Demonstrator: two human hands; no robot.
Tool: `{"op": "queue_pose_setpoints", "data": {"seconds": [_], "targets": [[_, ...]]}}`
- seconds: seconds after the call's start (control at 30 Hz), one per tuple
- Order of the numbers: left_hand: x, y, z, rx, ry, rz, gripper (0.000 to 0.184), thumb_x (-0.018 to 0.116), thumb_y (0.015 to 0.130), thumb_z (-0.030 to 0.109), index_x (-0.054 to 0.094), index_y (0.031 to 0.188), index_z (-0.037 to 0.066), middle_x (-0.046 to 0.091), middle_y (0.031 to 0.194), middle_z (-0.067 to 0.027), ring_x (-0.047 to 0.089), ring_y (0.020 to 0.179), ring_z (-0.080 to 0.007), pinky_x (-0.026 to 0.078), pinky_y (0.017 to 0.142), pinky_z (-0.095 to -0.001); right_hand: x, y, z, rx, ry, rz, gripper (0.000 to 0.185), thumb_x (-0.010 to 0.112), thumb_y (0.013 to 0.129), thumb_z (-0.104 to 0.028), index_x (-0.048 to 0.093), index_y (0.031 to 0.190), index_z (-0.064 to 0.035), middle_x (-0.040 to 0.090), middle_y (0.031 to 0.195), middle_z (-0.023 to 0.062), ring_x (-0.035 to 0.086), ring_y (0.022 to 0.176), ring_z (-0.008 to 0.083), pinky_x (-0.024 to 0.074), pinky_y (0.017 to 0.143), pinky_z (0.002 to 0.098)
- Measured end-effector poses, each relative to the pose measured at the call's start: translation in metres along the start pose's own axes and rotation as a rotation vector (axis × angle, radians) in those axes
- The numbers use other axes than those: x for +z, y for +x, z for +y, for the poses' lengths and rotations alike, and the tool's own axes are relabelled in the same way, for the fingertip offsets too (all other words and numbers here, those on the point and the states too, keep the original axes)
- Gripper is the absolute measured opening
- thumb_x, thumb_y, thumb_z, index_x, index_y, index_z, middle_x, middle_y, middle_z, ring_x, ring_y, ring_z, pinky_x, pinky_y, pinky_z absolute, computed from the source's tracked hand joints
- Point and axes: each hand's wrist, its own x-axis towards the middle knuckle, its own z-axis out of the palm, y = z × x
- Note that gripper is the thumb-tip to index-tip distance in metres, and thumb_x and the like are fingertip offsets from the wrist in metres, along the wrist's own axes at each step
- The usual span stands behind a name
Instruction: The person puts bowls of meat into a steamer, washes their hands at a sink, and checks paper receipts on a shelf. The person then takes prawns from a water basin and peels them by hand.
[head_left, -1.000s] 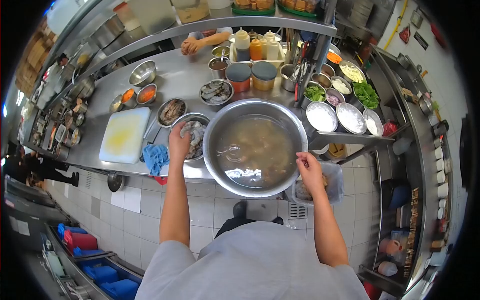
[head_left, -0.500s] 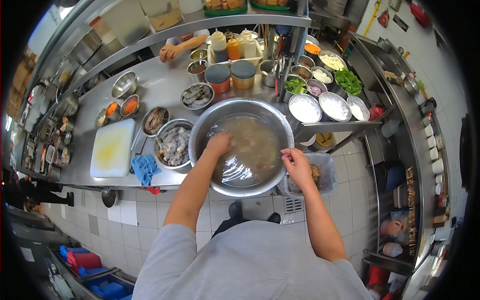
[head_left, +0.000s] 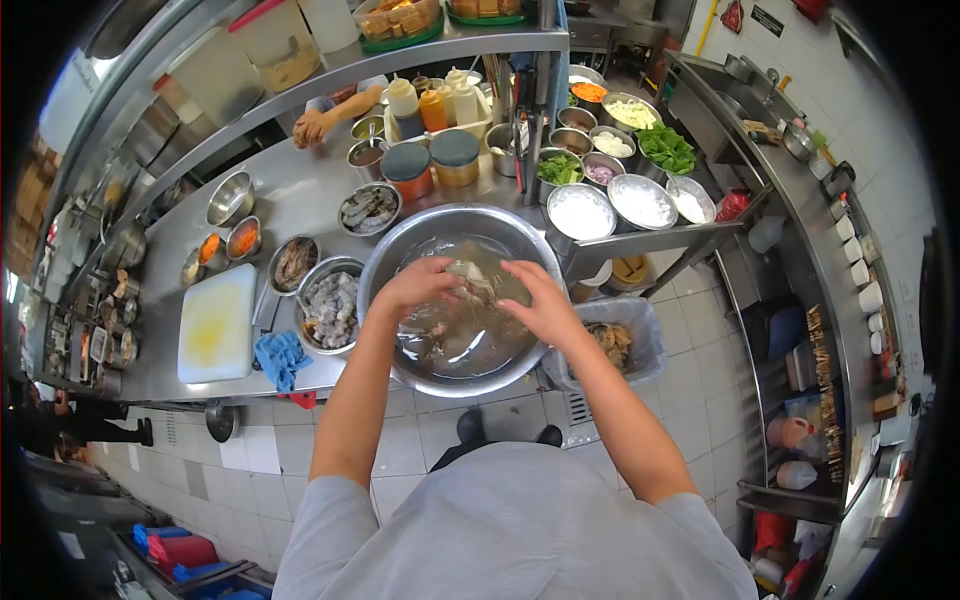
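Note:
A wide metal basin [head_left: 375, 345] of cloudy water stands at the table's front edge, and both hands are over it. My left hand [head_left: 422, 286] has its fingers curled around one end of a greyish shrimp [head_left: 470, 273], just above the water. Facing it, my right hand [head_left: 542, 305] has thumb and fingers curved and apart, with nothing clearly between them. Left of the basin, a metal bowl [head_left: 330, 303] holds grey peeled shrimp. Behind it a smaller bowl [head_left: 370, 208] holds whole dark shrimp. Below the basin's right side is a lined bin [head_left: 645, 350] with brownish scraps.
A white cutting board [head_left: 216, 325] and a blue cloth [head_left: 283, 360] lie on the left. Lidded tubs [head_left: 455, 158] and squeeze bottles stand behind the basin. Bowls of vegetables and white powder [head_left: 582, 212] fill the right rack. Another person's hands [head_left: 312, 127] rest across the table.
My left hand has come up out of the water with a shrimp. My right hand has moved from the basin's right rim in over the water, facing the left. The view has shifted slightly.

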Motion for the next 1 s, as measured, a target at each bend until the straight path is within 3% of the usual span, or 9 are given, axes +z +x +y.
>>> {"op": "queue_pose_setpoints", "data": {"seconds": [0.1,0.2,0.3,0.4,0.5,0.53,0.63,0.77,1.0], "targets": [[0.036,0.009,0.017,-0.009,-0.087,-0.108,0.048,0.059,0.088,0.008,0.052,0.135,0.003,0.063,0.107,-0.0033,0.060,0.090,-0.0103,0.053,0.081,-0.0293,0.008,0.012,0.026,0.249,0.270,-0.149,0.063,0.073,0.084,-0.019,0.047,0.141,-0.0074,0.061,0.123,0.0148,0.059,0.112,0.0262,0.0447,0.099,0.0355],[0.075,0.019,0.035,0.025,-0.064,-0.148,0.071,0.053,0.083,0.003,0.031,0.151,0.008,0.055,0.092,-0.0002,0.056,0.081,-0.0083,0.052,0.072,-0.0270,-0.003,0.007,0.048,0.364,0.406,-0.150,0.063,0.070,0.088,-0.020,0.044,0.143,-0.0039,0.067,0.103,0.0127,0.063,0.092,0.0177,0.0503,0.083,0.0312],[0.102,0.041,0.028,0.146,0.018,-0.109,0.068,0.057,0.082,0.004,0.036,0.147,0.007,0.057,0.094,-0.0018,0.055,0.082,-0.0079,0.049,0.069,-0.0271,-0.027,-0.006,0.056,0.446,0.449,-0.112,0.049,0.065,0.093,-0.020,0.050,0.136,-0.0016,0.066,0.085,0.0054,0.061,0.074,0.0116,0.0495,0.068,0.0274],[0.136,0.067,0.026,0.327,0.226,-0.062,0.061,0.060,0.081,0.002,0.042,0.139,0.006,0.058,0.093,-0.0066,0.057,0.082,-0.0119,0.049,0.070,-0.0292,-0.054,-0.021,0.061,0.546,0.499,-0.069,0.018,0.059,0.096,-0.019,0.056,0.106,-0.0038,0.059,0.079,-0.0001,0.052,0.067,0.0066,0.0441,0.060,0.0235],[0.172,0.086,0.032,0.563,0.511,0.159,0.055,0.061,0.079,0.000,0.047,0.132,0.009,0.060,0.100,-0.0130,0.062,0.084,-0.0211,0.051,0.073,-0.0331,-0.079,-0.035,0.074,0.570,0.621,0.014,0.016,0.055,0.098,-0.020,0.054,0.105,-0.0058,0.057,0.079,-0.0010,0.049,0.064,0.0061,0.0417,0.057,0.0224],[0.184,0.090,0.034,0.869,0.626,0.293,0.054,0.059,0.079,-0.002,0.053,0.130,0.014,0.060,0.109,-0.0162,0.064,0.090,-0.0329,0.052,0.078,-0.0399,-0.087,-0.041,0.078,0.616,0.653,0.045,0.018,0.051,0.099,-0.025,0.053,0.104,-0.0075,0.056,0.079,-0.0010,0.047,0.063,0.0063,0.0402,0.056,0.0219],[0.214,0.098,0.043,0.833,0.791,0.186,0.050,0.057,0.079,-0.003,0.060,0.126,0.014,0.058,0.119,-0.0161,0.063,0.095,-0.0371,0.052,0.082,-0.0437,-0.107,-0.055,0.095,0.696,0.649,0.103,0.021,0.050,0.099,-0.029,0.053,0.102,-0.0085,0.056,0.079,-0.0012,0.048,0.066,0.0064,0.0391,0.057,0.0209],[0.250,0.122,0.022,0.919,0.858,0.275,0.043,0.056,0.082,0.001,0.061,0.124,0.007,0.062,0.113,-0.0170,0.064,0.095,-0.0362,0.052,0.082,-0.0431,-0.115,-0.079,0.125,0.585,0.328,0.204,0.022,0.042,0.098,-0.024,0.054,0.096,-0.0065,0.055,0.077,0.0022,0.051,0.067,0.0119,0.0416,0.060,0.0269],[0.288,0.136,0.010,0.506,0.526,0.161,0.036,0.057,0.085,0.009,0.062,0.120,-0.001,0.068,0.090,-0.0222,0.067,0.079,-0.0376,0.053,0.076,-0.0438,-0.137,-0.104,0.141,0.566,-0.037,0.211,0.025,0.044,0.094,-0.021,0.051,0.103,0.0014,0.063,0.093,0.0214,0.062,0.089,0.0360,0.0471,0.077,0.0424]]}}
